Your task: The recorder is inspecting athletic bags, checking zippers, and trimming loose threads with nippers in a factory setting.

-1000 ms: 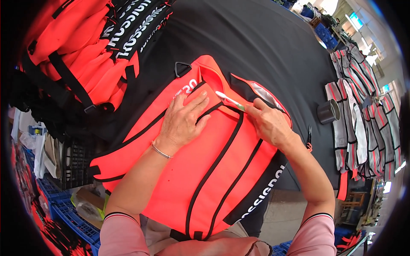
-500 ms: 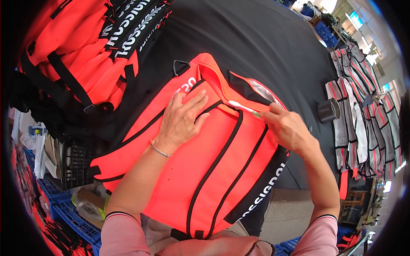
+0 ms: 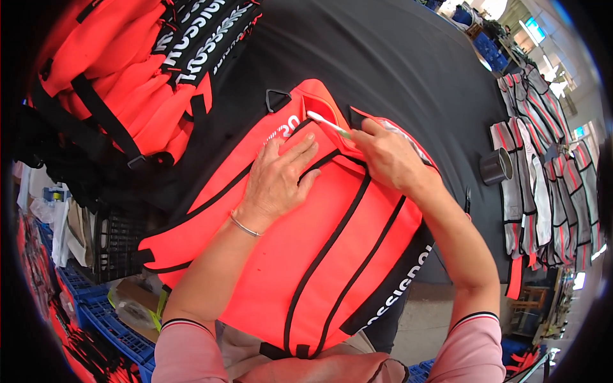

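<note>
A bright orange-red bag (image 3: pixel 255 281) with black piping and a black printed side panel lies across my lap and the table edge, its top opening pointing away from me. My left hand (image 3: pixel 276 179) rests flat on the upper panel with fingers stretched, pressing the fabric near the opening. In my right hand (image 3: pixel 391 156) is a slim white-and-green toothbrush (image 3: pixel 324 122), its white end against the fabric at the opening's edge. The hand covers the rest of the handle. A black triangular ring (image 3: pixel 277 100) sits at the bag's far left corner.
Similar orange-red bags (image 3: pixel 112 121) are heaped at the upper left on the black-covered table (image 3: pixel 383 57). To the right stand a dark grey cup (image 3: pixel 495 167) and rows of grey padded straps (image 3: pixel 516 172). A black crate (image 3: pixel 115 246) and blue crates (image 3: pixel 118 332) are at lower left.
My right hand has moved left and away from me along the opening, carrying the toothbrush toward the far left corner. My left hand stays on the panel; the bag has shifted slightly right.
</note>
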`<action>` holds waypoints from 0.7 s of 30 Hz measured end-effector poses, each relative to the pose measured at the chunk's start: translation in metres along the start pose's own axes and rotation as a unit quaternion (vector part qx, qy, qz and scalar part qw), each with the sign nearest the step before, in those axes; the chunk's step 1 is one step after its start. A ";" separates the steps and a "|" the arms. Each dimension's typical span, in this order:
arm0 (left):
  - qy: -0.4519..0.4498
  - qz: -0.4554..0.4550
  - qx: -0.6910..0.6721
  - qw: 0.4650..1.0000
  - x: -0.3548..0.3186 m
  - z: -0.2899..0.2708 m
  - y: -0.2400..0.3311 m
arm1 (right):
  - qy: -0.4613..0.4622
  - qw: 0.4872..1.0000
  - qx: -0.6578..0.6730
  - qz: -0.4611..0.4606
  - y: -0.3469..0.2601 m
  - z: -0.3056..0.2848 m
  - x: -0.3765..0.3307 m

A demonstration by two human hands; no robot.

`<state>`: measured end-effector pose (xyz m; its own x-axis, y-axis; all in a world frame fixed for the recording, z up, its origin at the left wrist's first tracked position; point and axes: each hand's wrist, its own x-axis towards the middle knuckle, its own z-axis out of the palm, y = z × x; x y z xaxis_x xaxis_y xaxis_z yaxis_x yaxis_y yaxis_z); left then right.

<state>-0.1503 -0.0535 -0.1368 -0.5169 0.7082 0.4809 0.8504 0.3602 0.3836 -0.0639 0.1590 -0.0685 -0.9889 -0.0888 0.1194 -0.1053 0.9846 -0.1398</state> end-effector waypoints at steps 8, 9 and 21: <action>0.023 0.018 -0.001 1.000 0.002 0.003 -0.004 | -0.126 0.991 -0.042 -0.014 0.015 -0.048 -0.065; 0.030 0.027 0.002 0.999 0.002 0.005 -0.005 | -0.145 0.987 -0.064 -0.008 0.016 -0.055 -0.066; -0.004 -0.005 -0.024 1.000 0.001 0.002 -0.001 | -0.126 0.991 -0.019 0.026 0.033 -0.065 -0.075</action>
<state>-0.1517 -0.0519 -0.1383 -0.5242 0.7098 0.4705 0.8394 0.3376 0.4260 0.0136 0.2074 -0.0186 -0.9881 -0.0674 -0.1382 -0.0535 0.9934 -0.1018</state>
